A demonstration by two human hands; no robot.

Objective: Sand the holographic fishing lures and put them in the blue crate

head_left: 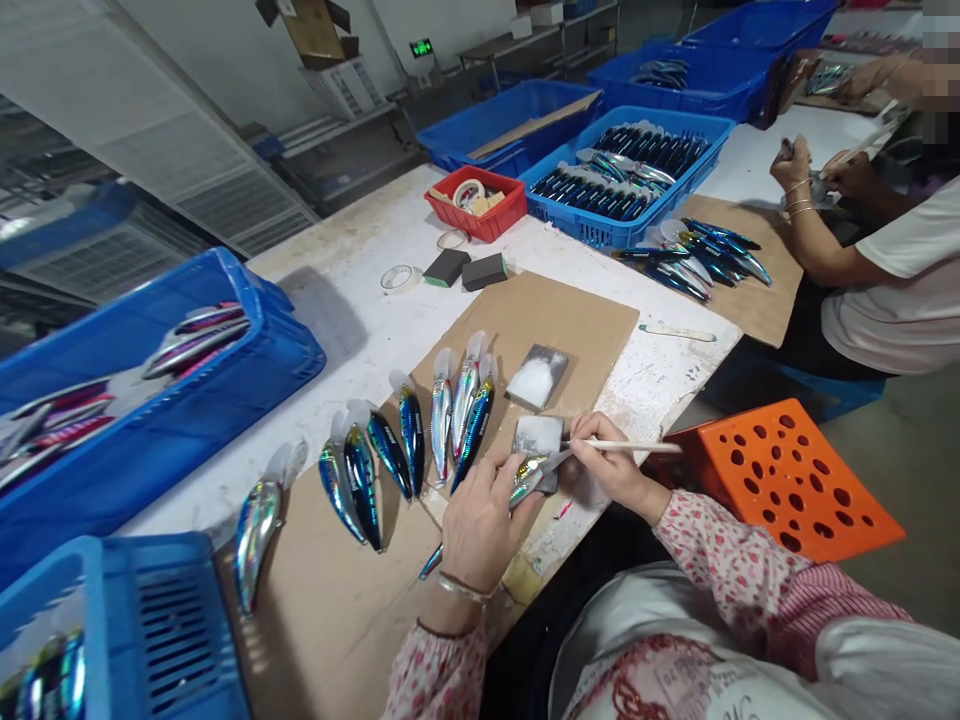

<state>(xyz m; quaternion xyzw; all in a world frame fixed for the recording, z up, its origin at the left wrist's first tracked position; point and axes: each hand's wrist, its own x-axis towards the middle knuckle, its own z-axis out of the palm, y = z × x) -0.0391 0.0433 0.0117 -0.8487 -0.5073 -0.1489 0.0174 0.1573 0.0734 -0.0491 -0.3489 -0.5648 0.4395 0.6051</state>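
Observation:
My left hand [481, 515] is closed around a shiny fishing lure [527, 480], whose clear lip points right. My right hand [609, 462] pinches a thin pale stick [637, 446], its tip end beside the lure's lip. Right behind the lure lies a dark block [538, 434] with a whitish top. A second such block [537, 377] rests farther back on the cardboard [574, 310]. Several blue and silver lures [412, 435] lie in a row left of my hands, and a single silver lure [257, 535] is apart at the left.
Blue crates of lures [289, 350] stand at the left, another crate [600, 232] at the back. A red basket [499, 222], tape roll [400, 279] and dark sanding blocks [484, 272] sit behind. An orange stool [802, 480] and a co-worker [892, 290] are at right.

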